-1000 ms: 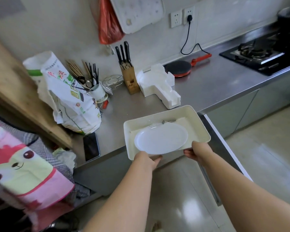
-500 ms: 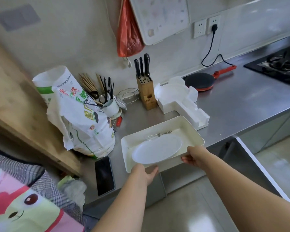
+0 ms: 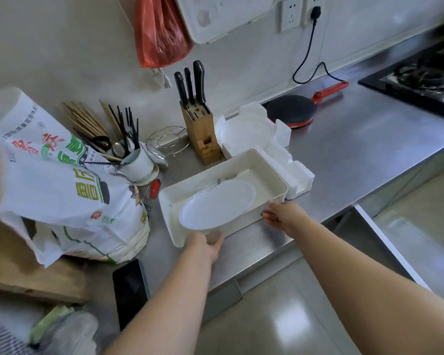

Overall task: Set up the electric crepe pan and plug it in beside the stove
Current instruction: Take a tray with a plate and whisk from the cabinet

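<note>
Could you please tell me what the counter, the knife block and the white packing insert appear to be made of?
The counter looks like brushed stainless steel: grey, with soft streaked reflections. The knife block appears to be light wood or bamboo, matte, with visible grain and slots. The white packing insert is probably moulded foam, judging by its thick, dull, chunky shaped walls.

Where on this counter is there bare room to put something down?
The widest bare steel lies between the foam, the crepe pan and the stove. A smaller strip runs along the front edge below the tray. The left end is crowded: bag, utensil cup, knife block, phone.
</note>
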